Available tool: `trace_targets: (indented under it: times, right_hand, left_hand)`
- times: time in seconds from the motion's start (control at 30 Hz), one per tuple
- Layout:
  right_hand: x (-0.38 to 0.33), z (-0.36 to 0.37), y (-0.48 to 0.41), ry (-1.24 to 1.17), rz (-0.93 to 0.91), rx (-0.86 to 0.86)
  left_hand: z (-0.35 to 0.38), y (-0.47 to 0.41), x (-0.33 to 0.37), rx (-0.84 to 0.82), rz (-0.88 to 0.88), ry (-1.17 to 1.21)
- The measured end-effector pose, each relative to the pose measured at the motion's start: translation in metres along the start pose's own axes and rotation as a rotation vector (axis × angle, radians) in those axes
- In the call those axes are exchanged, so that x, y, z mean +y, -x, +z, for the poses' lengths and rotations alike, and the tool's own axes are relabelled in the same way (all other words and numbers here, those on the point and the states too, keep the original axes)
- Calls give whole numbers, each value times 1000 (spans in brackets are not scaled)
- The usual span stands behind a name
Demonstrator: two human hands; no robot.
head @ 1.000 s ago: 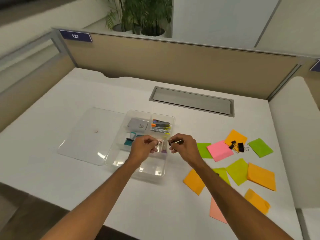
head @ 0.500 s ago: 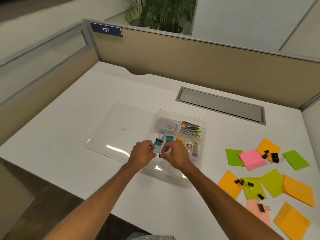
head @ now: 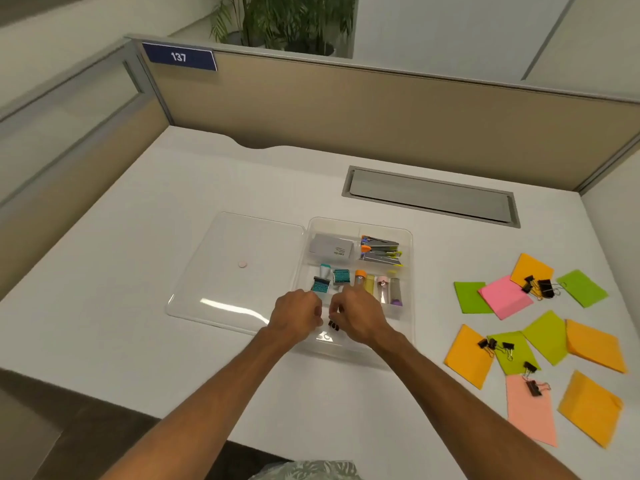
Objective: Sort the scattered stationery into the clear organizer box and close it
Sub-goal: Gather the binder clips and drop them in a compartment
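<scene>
1. White desk point(head: 138, 271), bounded by tan partition panels; a grey cable hatch point(head: 431, 197) is set in its far part.
2. Clear organizer box point(head: 408, 258), open at the desk centre, its lid point(head: 239, 271) lying flat to its left.
3. Coloured sticky notes point(head: 505, 296), scattered right of the box, well apart from it; black binder clips point(head: 540, 287) lie on several.
4. Left hand point(head: 294, 315) and right hand point(head: 356, 315), close together over the box's near compartment, fingers curled; whether either grips anything cannot be told.
5. Box contents: white card pack point(head: 330, 249), staplers point(head: 379, 251), teal items point(head: 341, 277), small tubes point(head: 394, 291).
6. A small black binder clip point(head: 333, 325), just below the fingertips, between the hands.
</scene>
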State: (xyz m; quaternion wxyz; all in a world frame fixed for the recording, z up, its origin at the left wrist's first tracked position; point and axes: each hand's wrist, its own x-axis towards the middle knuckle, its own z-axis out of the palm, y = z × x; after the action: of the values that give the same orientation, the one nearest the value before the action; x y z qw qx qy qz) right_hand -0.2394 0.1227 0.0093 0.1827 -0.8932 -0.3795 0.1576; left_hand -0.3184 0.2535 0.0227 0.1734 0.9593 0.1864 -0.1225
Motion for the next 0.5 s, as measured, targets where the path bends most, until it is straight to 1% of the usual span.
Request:
trace_targets:
  times: [0.13, 0.23, 0.33, 0.4, 0.5]
  right_hand:
    - [6, -7, 5, -134, 28, 90]
    - [16, -16, 16, -232, 52, 171]
    - [33, -29, 34, -288, 93, 219]
    - [48, -36, 47, -317, 125, 257]
    - [75, -46, 69, -357, 179, 299]
  left_hand:
    - [-2, -1, 1, 40, 32, 40]
    - [-4, -2, 10, 135, 47, 99]
    - [-1, -3, 34, 208, 59, 180]
    - [0, -4, 56, 242, 106, 216]
    - [7, -9, 88, 283, 222, 250]
